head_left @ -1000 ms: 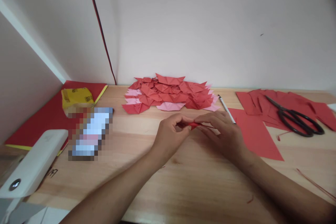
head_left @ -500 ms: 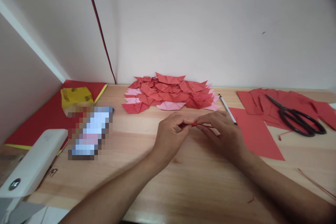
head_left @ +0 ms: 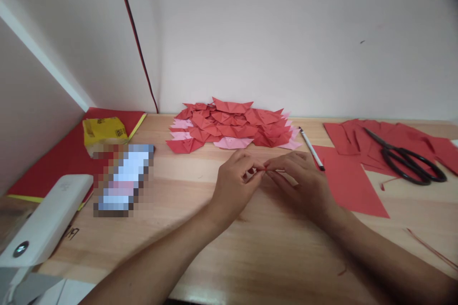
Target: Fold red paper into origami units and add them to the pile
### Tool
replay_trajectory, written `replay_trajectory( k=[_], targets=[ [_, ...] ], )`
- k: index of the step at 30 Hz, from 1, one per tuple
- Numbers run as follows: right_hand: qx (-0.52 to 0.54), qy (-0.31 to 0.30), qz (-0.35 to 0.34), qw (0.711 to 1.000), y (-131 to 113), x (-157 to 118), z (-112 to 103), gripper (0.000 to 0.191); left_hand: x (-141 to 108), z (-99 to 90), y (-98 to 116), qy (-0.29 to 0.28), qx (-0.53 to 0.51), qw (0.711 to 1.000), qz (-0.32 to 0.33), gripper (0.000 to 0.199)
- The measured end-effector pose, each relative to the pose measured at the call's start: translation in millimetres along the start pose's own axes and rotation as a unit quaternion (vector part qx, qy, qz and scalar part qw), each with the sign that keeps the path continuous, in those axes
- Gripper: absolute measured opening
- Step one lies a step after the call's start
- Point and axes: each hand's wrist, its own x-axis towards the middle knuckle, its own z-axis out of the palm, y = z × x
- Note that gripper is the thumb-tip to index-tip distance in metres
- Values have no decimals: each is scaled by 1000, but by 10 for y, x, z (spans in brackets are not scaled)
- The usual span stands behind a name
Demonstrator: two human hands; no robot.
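Close together over the wooden table, my left hand (head_left: 236, 178) and my right hand (head_left: 301, 178) pinch a small piece of red paper (head_left: 265, 168) between their fingertips. Most of the paper is hidden by the fingers, and its folds are too small to make out. Behind the hands lies a pile of folded red and pink paper shapes (head_left: 232, 131) against the wall. A white pen (head_left: 312, 149) with a black tip is just beyond my right hand. Under and past that hand, a flat sheet of red paper (head_left: 352, 183) rests on the table.
Black-handled scissors (head_left: 404, 157) lie on several red paper pieces (head_left: 339, 138) at right. At left are a blurred phone (head_left: 125, 178), a white power bank (head_left: 50, 219), a yellow packet (head_left: 105, 131) and dark red sheets (head_left: 53, 164). Thin red strips (head_left: 431, 250) lie near the right edge.
Both hands stay almost in place. The left fingers have shifted slightly, with a wider gap behind the pinch, and less of the red paper shows between the hands.
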Motion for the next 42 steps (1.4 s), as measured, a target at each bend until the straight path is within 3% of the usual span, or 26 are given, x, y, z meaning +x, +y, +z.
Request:
replay_trajectory(
  k=[17, 24, 34, 42],
  targets=[
    [21, 10, 2, 1000, -17, -22, -11, 17, 17, 7, -5, 10, 10, 1000, 26, 24],
    [26, 22, 7, 999, 4, -14, -10, 15, 15, 13, -57, 13, -29, 999, -23, 16],
    [36, 20, 5, 999, -26, -2, 26, 13, 7, 6, -13, -9, 23, 999, 39, 18],
    [36, 23, 17, 999, -9, -6, 16, 15, 9, -4, 6, 0, 17, 999, 33, 19]
  ],
)
